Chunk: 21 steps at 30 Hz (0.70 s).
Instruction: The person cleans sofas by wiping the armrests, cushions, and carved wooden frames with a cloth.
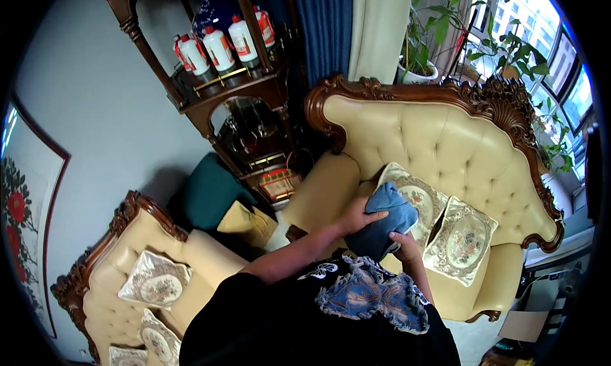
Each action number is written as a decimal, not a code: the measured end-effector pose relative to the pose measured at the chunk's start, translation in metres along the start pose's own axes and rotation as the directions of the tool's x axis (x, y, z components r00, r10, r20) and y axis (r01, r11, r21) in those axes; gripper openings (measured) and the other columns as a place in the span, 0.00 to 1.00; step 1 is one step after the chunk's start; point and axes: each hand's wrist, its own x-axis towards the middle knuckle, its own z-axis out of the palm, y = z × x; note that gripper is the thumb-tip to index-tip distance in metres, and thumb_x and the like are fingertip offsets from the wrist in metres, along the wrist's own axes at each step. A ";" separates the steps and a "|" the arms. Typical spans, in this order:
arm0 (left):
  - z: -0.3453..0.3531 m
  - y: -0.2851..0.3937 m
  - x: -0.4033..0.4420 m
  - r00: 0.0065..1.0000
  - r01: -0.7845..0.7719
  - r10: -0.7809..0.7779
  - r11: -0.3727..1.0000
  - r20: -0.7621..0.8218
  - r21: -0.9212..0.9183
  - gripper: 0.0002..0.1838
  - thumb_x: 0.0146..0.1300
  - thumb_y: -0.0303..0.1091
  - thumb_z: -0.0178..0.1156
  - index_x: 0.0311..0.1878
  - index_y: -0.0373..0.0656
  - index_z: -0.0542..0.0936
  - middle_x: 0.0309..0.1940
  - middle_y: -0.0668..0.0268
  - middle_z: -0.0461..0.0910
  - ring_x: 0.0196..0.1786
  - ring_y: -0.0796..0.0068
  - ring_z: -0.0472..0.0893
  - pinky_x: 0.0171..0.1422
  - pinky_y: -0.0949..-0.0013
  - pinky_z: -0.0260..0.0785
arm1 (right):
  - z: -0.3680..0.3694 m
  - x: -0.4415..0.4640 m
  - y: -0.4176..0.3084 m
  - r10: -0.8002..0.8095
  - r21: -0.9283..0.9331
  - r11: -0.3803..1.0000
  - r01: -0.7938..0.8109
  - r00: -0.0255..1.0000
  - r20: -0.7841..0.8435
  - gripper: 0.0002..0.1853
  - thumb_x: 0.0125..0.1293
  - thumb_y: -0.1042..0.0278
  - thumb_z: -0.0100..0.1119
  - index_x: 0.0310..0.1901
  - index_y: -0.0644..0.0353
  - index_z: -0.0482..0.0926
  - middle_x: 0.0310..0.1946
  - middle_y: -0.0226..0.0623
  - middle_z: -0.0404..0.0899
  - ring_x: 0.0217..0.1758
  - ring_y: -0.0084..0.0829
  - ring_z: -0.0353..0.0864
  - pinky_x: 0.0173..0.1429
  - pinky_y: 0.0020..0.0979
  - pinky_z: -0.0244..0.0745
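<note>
A folded blue cloth (386,221) is held up in front of my chest, lighter on its top fold and darker below. My left hand (358,216) grips its left side, thumb lying across the fabric. At the lower right edge my right hand (406,245) clasps it, with the thumb on top and the other fingers mostly hidden. Behind the cloth is a cream tufted sofa (439,134) with a carved wooden frame. Two floral cushions lean on it: one cushion (420,197) partly covered by the cloth, and another cushion (463,239) to its right.
To the left stands a second cream sofa (210,264) with floral cushions (156,280). A dark wooden cabinet (207,102) holds several white bottles (218,48). Beside it are a dark green object (207,194) and a yellow bag (242,223). Potted plants (417,67) stand by the window.
</note>
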 end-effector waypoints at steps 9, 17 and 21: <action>-0.105 0.012 0.022 0.997 -0.050 0.047 0.997 0.053 0.062 0.22 0.65 0.42 0.69 0.55 0.36 0.81 0.43 0.62 0.86 0.47 0.73 0.83 0.57 0.66 0.74 | 0.085 0.068 0.020 -0.141 -0.031 0.990 0.138 0.984 -0.112 0.40 0.54 0.77 0.71 0.70 0.63 0.64 0.62 0.42 0.76 0.64 0.42 0.77 0.69 0.43 0.72; -0.116 -0.012 0.046 0.992 0.049 -0.049 0.999 0.120 0.000 0.21 0.63 0.41 0.71 0.51 0.35 0.81 0.41 0.67 0.85 0.44 0.81 0.80 0.52 0.69 0.75 | 0.091 0.061 0.010 -0.098 0.036 0.993 0.111 0.964 -0.248 0.32 0.56 0.81 0.64 0.65 0.66 0.70 0.57 0.45 0.79 0.59 0.46 0.81 0.66 0.45 0.75; -0.108 -0.023 0.053 0.974 0.114 -0.108 0.993 0.198 -0.019 0.20 0.63 0.40 0.71 0.51 0.36 0.82 0.43 0.67 0.85 0.44 0.80 0.80 0.52 0.69 0.75 | 0.078 0.052 0.012 -0.075 0.108 0.988 0.106 0.964 -0.257 0.33 0.55 0.80 0.64 0.65 0.68 0.69 0.57 0.47 0.80 0.59 0.45 0.81 0.66 0.45 0.75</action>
